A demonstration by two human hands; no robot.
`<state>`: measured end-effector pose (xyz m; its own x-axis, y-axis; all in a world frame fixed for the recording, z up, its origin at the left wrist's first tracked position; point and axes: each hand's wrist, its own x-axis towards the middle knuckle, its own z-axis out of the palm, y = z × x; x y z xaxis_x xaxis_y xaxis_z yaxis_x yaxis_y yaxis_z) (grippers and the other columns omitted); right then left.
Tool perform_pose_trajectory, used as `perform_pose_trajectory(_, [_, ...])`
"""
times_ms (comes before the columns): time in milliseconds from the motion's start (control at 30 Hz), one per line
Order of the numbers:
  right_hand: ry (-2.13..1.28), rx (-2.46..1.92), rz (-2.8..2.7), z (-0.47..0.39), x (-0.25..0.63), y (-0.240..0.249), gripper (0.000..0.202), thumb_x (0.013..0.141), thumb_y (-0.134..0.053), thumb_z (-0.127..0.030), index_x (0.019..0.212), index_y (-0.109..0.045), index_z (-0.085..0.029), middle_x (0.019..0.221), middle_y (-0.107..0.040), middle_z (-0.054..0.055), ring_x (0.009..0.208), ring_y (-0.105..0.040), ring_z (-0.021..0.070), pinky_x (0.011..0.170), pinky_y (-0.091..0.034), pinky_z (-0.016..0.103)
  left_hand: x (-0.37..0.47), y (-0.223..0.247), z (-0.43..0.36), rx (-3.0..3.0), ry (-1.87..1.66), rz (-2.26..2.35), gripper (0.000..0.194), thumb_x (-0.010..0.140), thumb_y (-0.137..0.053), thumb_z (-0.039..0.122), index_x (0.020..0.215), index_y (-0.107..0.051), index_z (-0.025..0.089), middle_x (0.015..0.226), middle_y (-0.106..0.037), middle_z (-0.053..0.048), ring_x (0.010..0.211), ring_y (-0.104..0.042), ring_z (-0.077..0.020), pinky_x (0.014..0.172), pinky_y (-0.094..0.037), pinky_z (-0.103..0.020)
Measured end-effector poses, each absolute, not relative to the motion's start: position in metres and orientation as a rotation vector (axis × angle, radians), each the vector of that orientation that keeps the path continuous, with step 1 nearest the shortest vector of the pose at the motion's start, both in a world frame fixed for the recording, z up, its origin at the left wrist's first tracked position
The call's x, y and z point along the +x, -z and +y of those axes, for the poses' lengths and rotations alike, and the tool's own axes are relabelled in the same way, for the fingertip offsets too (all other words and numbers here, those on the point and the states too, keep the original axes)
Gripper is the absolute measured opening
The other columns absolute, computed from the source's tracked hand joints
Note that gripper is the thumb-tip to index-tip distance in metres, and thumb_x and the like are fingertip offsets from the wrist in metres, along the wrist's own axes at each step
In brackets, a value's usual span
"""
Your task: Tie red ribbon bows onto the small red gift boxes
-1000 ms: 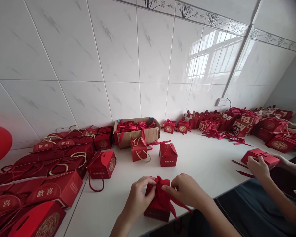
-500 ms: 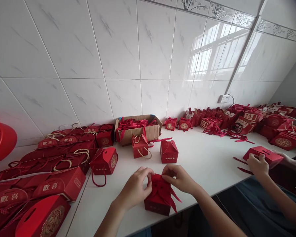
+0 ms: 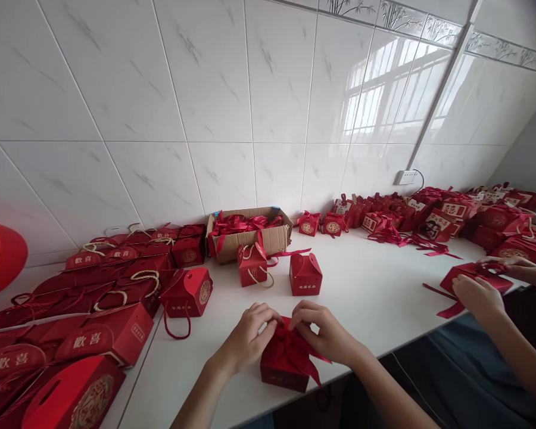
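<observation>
A small red gift box (image 3: 282,376) stands at the table's front edge, with a red ribbon (image 3: 295,348) on its top and the tails hanging over its right side. My left hand (image 3: 255,330) pinches the ribbon at the top left. From the right, my right hand (image 3: 320,330) pinches the ribbon too, its fingertips close to the left ones. The fingers partly cover the bow. Beyond my hands stand a plain red box (image 3: 306,275), a box with cream cord handles (image 3: 252,266) and a box with a dark red cord (image 3: 188,293).
Many red boxes (image 3: 109,325) fill the left side. A carton of ribbons (image 3: 250,245) stands by the tiled wall. A red basin (image 3: 4,256) is at far left. On the right a co-worker's hands (image 3: 480,298) handle another red box, before piled boxes (image 3: 455,208).
My hands have drawn closer together over the box, and the ribbon on top stands up fuller. The co-worker's far hand has come up over their box, lifting ribbon.
</observation>
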<state>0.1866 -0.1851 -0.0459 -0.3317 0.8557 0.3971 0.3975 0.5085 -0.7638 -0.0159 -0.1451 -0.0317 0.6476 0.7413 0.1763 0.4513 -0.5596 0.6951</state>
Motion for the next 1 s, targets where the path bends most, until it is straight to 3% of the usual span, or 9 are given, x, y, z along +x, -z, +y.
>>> perform_pose_trajectory(233, [-0.591,-1.065,-2.099,-0.186,0.189,0.055,0.049,0.078,-0.039,0.004,0.092,-0.074,-0.027,0.093,-0.05,0.004,0.081,-0.055,0.0131,0.072,-0.049,0.026,-0.013,0.035,-0.142,2.351,-0.62,0.907,0.012,0.079,-0.053,0.015,0.077,-0.061,0.023,0.083,-0.061,0.0,0.084,-0.054,-0.0173,0.084,-0.041,-0.031])
perform_pose_trajectory(567, [-0.615,-1.07,-2.118,-0.188,0.189,0.058,0.055,0.078,-0.035,0.005,0.1,-0.072,-0.029,0.097,-0.049,0.005,0.083,-0.055,0.0129,0.074,-0.049,0.025,-0.021,0.031,-0.136,2.281,-0.636,1.011,0.011,0.086,-0.045,0.024,0.08,-0.054,0.022,0.086,-0.06,-0.002,0.089,-0.053,-0.0199,0.083,-0.044,-0.033])
perform_pose_trajectory(733, [-0.626,-1.076,-1.95,-0.188,0.186,0.058,0.036,0.085,-0.036,-0.005,0.099,-0.064,-0.022,0.093,-0.053,0.005,0.077,-0.054,0.0127,0.067,-0.047,0.024,-0.02,0.028,-0.143,2.179,-0.625,1.047,0.017,0.09,-0.042,0.032,0.088,-0.056,0.024,0.092,-0.062,-0.002,0.09,-0.053,-0.019,0.08,-0.045,-0.029])
perform_pose_trajectory(900, [-0.635,-1.137,-1.777,-0.187,0.182,0.06,0.012,0.085,-0.045,-0.013,0.09,-0.053,-0.02,0.079,-0.056,0.0,0.066,-0.051,0.011,0.06,-0.044,0.022,-0.009,0.031,-0.151,2.147,-0.629,1.083,0.024,0.084,-0.052,0.04,0.103,-0.061,0.027,0.097,-0.066,-0.002,0.094,-0.054,-0.0225,0.084,-0.045,-0.033])
perform_pose_trajectory(1000, [-0.673,-1.151,-1.721,-0.186,0.178,0.063,0.006,0.085,-0.048,-0.018,0.088,-0.053,-0.02,0.075,-0.057,0.0,0.064,-0.051,0.0109,0.057,-0.043,0.022,0.0,0.039,-0.15,2.122,-0.704,1.067,0.022,0.082,-0.056,0.039,0.096,-0.067,0.026,0.095,-0.069,-0.002,0.093,-0.057,-0.0233,0.084,-0.045,-0.034])
